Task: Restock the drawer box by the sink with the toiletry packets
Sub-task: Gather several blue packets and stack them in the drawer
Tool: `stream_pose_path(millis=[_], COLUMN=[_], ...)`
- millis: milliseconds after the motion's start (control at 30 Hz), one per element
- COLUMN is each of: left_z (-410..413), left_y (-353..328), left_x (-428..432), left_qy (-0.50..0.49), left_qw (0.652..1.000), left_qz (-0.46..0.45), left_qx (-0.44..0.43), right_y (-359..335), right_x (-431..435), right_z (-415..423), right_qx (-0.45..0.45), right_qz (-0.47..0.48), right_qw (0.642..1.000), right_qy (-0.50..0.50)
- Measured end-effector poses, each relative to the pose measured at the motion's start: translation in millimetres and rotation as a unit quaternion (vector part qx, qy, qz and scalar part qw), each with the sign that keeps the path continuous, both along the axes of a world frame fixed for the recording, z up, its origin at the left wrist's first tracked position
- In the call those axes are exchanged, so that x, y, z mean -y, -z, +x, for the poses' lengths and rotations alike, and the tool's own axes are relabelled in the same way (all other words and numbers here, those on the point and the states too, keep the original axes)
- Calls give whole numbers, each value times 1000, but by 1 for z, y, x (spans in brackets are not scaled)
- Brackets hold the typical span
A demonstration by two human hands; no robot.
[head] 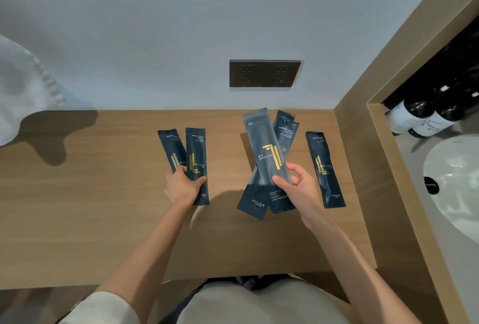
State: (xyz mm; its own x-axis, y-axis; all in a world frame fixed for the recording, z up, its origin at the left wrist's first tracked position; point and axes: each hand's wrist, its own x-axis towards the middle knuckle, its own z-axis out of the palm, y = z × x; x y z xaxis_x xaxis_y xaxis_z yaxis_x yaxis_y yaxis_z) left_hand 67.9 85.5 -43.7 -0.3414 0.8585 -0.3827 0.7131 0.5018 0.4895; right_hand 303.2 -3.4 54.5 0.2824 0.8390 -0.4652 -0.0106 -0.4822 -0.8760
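Observation:
Several dark blue toiletry packets with gold marks are spread over the wooden counter (pixel 77 207). My left hand (pixel 181 186) grips two packets (pixel 197 157) side by side, their far ends resting on the wood. My right hand (pixel 295 189) holds a fan of three packets (pixel 264 152) lifted off the counter, the top one marked as a comb. One more packet (pixel 324 168), a dental kit, lies alone flat on the counter to the right of my right hand. No drawer box shows in this view.
A white sink basin (pixel 456 181) sits at the right beyond a raised wooden divider (pixel 363 142). Dark bottles (pixel 425 116) stand in a niche above it. A double wall socket (pixel 264 73) is on the wall. A white towel (pixel 23 90) hangs at the left.

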Motion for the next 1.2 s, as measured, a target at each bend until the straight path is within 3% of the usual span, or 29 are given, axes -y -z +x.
stream_pose_path(millis=[333,533,900,1200], left_z=[7,25,33,22], left_y=[-22,-76,-128,-136], left_x=[30,81,156,245], left_qy=[21,2,32,167], left_qw=[987,964,939,921], left_qz=[56,104,112,142], left_qx=[147,244,324,323], right_y=[-9,-20,-37,-42], right_x=[16,38,108,233], right_z=[29,43,36,9], right_qx=[-25,-63,-90,-84], right_qz=[6,28,79,94], right_qw=[1000,997,993,986], right_qy=[-14,-22,5,107])
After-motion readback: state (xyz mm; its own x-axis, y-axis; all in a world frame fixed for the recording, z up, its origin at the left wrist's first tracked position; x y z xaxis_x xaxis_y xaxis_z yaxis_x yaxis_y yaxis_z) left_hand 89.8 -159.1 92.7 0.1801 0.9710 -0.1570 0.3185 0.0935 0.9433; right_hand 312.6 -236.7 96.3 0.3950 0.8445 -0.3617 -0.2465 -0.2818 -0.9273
